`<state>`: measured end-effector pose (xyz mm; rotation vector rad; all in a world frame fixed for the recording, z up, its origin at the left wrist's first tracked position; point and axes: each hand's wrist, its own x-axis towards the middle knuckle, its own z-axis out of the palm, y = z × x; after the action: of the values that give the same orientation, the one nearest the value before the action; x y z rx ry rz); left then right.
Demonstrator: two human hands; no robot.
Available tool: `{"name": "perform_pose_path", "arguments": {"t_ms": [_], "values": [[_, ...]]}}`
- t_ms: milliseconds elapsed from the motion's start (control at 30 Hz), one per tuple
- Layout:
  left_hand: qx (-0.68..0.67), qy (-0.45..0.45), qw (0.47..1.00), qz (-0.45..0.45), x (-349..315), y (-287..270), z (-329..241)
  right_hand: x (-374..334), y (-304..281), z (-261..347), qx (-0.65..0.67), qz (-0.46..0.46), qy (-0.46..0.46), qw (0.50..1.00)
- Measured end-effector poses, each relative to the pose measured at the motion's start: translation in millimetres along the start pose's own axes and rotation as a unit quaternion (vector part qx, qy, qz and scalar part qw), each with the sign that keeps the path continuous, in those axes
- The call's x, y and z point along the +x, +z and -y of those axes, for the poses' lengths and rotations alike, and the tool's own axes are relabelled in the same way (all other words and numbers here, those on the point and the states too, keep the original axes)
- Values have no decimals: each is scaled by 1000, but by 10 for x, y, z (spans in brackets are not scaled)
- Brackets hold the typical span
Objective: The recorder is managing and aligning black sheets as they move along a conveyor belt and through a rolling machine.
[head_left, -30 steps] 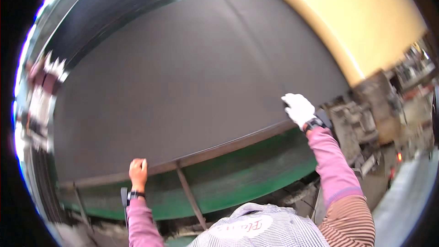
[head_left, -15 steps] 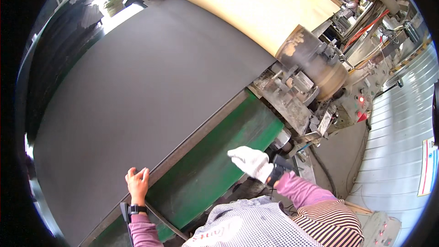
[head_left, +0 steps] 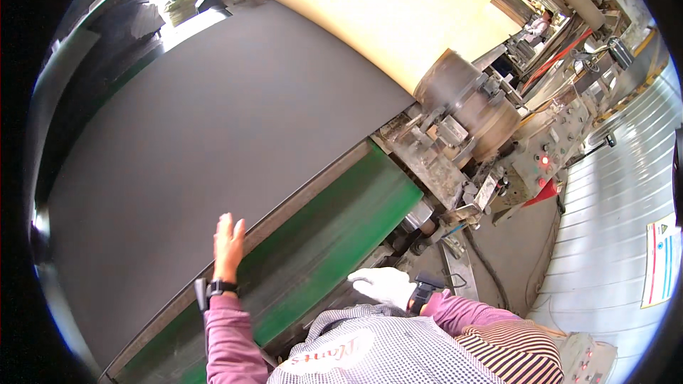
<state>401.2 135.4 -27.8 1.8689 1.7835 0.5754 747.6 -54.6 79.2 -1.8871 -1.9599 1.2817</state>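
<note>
A wide, dark grey sheet (head_left: 213,121) stretches over the machine bed. My bare left hand (head_left: 228,249) has its fingers stretched out over the near edge of this sheet; whether the fingertips touch it I cannot tell. In a white knitted glove, my right hand (head_left: 384,286) hovers at the near side of the green belt (head_left: 341,213), fingers extended and holding nothing I can see. A pale metal rail (head_left: 306,199) runs between the sheet and the green belt. Both wrists carry black straps.
At the back, a broad yellow sheet (head_left: 384,7) meets the grey one at a roller. The worn metal drum (head_left: 469,103) and its brackets stand at the right. Beyond them is a control panel (head_left: 555,146) with a lit red lamp. Another person (head_left: 541,25) is far off, upper right.
My left hand has slid farther along the sheet, up and to the right, its fingers straightening. My right hand has dropped back toward my body. The view has shifted slightly.
</note>
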Motion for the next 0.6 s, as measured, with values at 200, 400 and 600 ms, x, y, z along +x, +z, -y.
{"name": "perform_pose_path", "arguments": {"t_ms": [200, 400, 600], "values": [[482, -157, 860, -50, -882, -1029, 1167, -436, 175, -1163, -129, 21, 76, 989], [262, -134, 928, -227, -887, -909, 753, -471, 487, -1845, -245, 188, 258, 916], [215, -58, 957, -184, -628, -490, 252, -166, 599, -1504, -237, 204, 221, 924]]}}
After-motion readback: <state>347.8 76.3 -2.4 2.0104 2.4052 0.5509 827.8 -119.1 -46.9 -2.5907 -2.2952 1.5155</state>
